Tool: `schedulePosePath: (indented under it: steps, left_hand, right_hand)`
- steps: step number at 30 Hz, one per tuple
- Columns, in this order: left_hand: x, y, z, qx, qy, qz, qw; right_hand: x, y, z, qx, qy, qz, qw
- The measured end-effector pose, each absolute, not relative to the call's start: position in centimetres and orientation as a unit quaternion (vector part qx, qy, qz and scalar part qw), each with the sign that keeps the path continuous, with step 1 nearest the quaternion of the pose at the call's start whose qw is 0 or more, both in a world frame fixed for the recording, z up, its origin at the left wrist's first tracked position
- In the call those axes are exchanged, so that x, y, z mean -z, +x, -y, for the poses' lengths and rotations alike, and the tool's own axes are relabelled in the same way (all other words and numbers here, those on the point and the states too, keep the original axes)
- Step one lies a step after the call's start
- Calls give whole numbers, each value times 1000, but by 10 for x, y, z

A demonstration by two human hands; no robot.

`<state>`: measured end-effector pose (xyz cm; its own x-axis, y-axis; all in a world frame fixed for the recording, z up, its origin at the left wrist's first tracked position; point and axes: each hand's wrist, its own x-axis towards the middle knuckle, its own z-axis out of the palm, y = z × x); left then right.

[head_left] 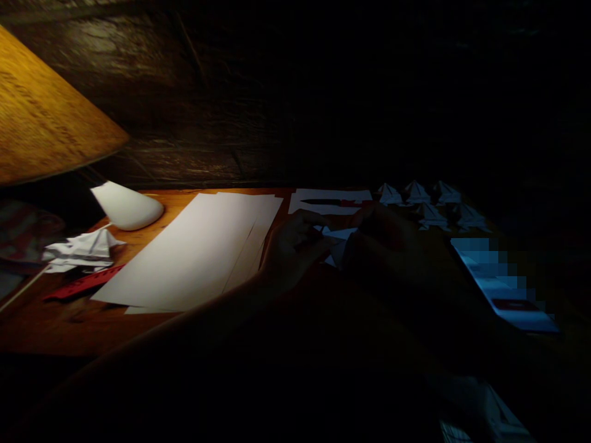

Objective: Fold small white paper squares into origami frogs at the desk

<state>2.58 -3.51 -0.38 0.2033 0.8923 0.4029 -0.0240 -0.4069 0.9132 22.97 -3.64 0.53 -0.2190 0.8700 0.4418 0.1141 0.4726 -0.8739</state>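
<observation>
Between my two hands, above the wooden table, is a small piece of folded white paper [339, 244] with pointed corners. My left hand [300, 246] pinches its left side with thumb and fingers. On the other side my right hand [381, 237] is closed on the paper's right edge, though deep shadow hides most of its fingers. Just beyond the hands a knife [321, 202] with a dark blade and reddish handle lies on a white paper sheet [297, 195]. Several folded paper figures [418, 194] stand in two rows at the back right.
A stack of white paper sheets [194, 252] lies left of my hands. Farther left are a lit lampshade [50, 117], a white rounded object [132, 208], a crumpled folded paper [85, 251] and a red perforated strip [85, 284]. A glowing phone [498, 286] lies at the right.
</observation>
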Motion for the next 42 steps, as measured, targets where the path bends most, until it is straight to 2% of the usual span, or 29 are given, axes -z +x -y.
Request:
schedulePosePath:
  steps: [7, 11, 17, 30, 34, 37, 42]
  left_hand:
    - [1, 28, 36, -537, 642, -341, 429]
    - [0, 28, 34, -538, 648, -337, 421]
    - [2, 28, 33, -544, 629, -334, 444]
    - [9, 26, 30, -531, 671, -315, 410]
    - [11, 23, 27, -542, 705, -301, 345]
    - [11, 20, 23, -538, 733, -300, 289]
    - [11, 17, 19, -507, 766, -303, 254]
  right_hand:
    - [-5, 229, 33, -392, -355, 677, 512]
    - [-6, 227, 35, -411, -358, 643, 539]
    - [-8, 225, 40, -534, -347, 566, 523]
    - [-2, 228, 32, -448, -370, 637, 507]
    - [-5, 228, 34, -423, -388, 644, 506]
    - [-8, 227, 37, -443, -393, 658, 465]
    - [-10, 227, 36, -442, -396, 674, 441]
